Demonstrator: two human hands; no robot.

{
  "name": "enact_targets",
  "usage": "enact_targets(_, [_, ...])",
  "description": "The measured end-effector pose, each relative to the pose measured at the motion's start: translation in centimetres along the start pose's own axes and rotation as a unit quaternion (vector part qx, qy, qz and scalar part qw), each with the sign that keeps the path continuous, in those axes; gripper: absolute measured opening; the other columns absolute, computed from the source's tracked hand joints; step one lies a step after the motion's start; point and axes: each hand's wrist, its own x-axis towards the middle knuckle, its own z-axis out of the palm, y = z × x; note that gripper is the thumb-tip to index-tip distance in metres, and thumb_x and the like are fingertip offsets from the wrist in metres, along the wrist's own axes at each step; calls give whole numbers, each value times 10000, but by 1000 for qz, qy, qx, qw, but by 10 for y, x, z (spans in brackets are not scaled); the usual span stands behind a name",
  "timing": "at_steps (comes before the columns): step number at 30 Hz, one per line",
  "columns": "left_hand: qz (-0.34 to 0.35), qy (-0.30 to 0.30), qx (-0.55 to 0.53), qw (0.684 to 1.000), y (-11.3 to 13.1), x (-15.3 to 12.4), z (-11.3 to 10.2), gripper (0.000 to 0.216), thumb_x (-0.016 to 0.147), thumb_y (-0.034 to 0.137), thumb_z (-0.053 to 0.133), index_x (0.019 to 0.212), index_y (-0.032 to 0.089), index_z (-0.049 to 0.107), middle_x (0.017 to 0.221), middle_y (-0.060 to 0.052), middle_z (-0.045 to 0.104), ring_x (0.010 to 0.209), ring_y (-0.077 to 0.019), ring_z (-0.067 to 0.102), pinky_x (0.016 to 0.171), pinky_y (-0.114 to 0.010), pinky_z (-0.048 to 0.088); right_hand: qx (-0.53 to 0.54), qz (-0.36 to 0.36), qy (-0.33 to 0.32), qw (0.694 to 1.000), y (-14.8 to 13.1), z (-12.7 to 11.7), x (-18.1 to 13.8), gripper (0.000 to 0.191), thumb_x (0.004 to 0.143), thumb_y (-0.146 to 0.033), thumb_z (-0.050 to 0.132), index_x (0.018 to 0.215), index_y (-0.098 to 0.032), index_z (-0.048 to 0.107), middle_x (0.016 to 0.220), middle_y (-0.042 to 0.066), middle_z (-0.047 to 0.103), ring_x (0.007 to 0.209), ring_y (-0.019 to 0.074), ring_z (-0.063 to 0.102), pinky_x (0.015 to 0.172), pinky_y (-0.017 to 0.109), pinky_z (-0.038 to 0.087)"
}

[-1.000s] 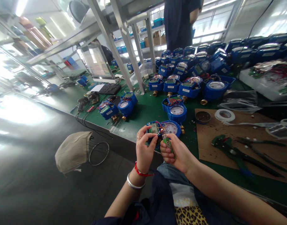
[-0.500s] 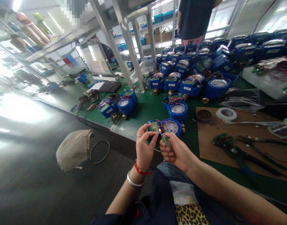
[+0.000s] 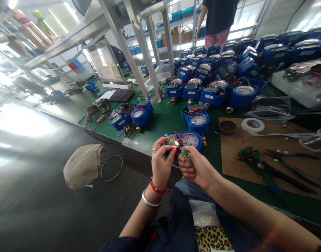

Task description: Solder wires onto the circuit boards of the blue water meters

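One beige cloth bag (image 3: 83,166) shows at the left, next to a thin metal ring (image 3: 112,168), both below the edge of the green table (image 3: 162,119). On the table's left part stands a monitor (image 3: 105,66) with a black keyboard (image 3: 123,95) near its foot, and in front of these are two blue meters (image 3: 141,114) side by side. Next come the person's hands, close together at the front edge. The left hand (image 3: 161,163) has thumb and forefinger brought together at the wires; whether a wire is between them is too small to tell. Just beyond lies the wired meter (image 3: 189,140), with its small display to the left and round dial to the right. A small flame (image 3: 176,143) burns over the wires, by the top of a green lighter (image 3: 187,158), which the right hand (image 3: 195,164) grips with its fingers curled around it. Another open meter (image 3: 197,119) sits just behind the wired one, and rows of blue meters (image 3: 213,63) fill the back, where a person in a dark shirt (image 3: 220,21) stands. To the right, a cardboard sheet (image 3: 236,161) bears a round tin (image 3: 228,127), a roll of white tape (image 3: 252,125), a green-handled tool (image 3: 260,165) and pliers (image 3: 288,155); behind it is a white foam tray (image 3: 288,87).
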Motion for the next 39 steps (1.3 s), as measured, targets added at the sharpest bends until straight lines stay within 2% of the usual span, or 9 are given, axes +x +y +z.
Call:
enact_targets(24, [0,1,-1,1000,-2,0,1,91,870,261,620,860,208,693,1260,-66,588,1209,-225,534,1051,-432,409,-1,3,3,1000,0,0,-3,424,919,-437,358,622,-153,464,507,-74,268,384,30,173,361,155,107])
enact_targets(27, [5,-1,-5,1000,-2,0,1,98,872,266,618,864,202,691,1258,-73,588,1212,-227,531,1054,-435,408,-35,-41,8,999,-1,0,-8,441,918,-477,369,628,-159,462,513,-70,272,398,36,172,374,169,111])
enact_targets(29, [5,-2,-12,1000,-2,0,1,101,870,274,622,871,200,690,1257,-76,588,1217,-228,527,1058,-438,406,-103,-118,28,987,-5,-1,-14,478,900,-562,407,642,-165,472,521,-62,305,413,42,203,392,179,150])
enact_targets(31, [0,-2,-16,1000,-2,0,1,106,867,285,627,871,199,690,1254,-79,589,1220,-233,525,1058,-444,403,-232,-229,92,941,-14,-3,-21,470,855,-606,503,680,-170,521,547,-39,398,448,59,302,430,192,233])
enact_targets(32, [-4,-3,-16,1000,-2,0,1,108,865,289,631,867,199,690,1251,-80,590,1221,-235,524,1059,-447,401,-313,-285,134,896,-18,-3,-23,426,833,-585,563,718,-174,564,588,-19,476,494,78,386,472,202,295])
enact_targets(34, [-8,-5,-15,1000,-2,0,1,113,865,295,631,868,197,688,1252,-84,589,1227,-240,521,1064,-453,395,-473,-364,198,777,-27,-5,-25,291,817,-480,640,838,-190,651,742,27,625,653,139,541,608,239,396])
enact_targets(36, [-9,-5,-11,1000,-1,0,0,119,868,299,627,872,196,686,1253,-87,588,1228,-241,522,1065,-456,395,-588,-392,214,674,-33,-7,-23,216,838,-389,628,934,-204,686,875,55,685,773,191,600,707,277,419])
enact_targets(37, [-7,-5,-7,1000,0,0,0,120,869,300,626,873,196,686,1252,-88,588,1224,-241,524,1061,-456,399,-624,-397,210,639,-34,-8,-21,199,856,-362,602,945,-207,688,883,60,692,774,200,607,709,284,417])
enact_targets(39, [3,-4,6,1000,2,1,0,114,868,296,626,874,199,685,1238,-86,594,1210,-240,531,1049,-452,410,-670,-403,198,592,-34,-10,-15,172,880,-325,560,920,-208,680,857,58,691,739,197,603,682,281,403])
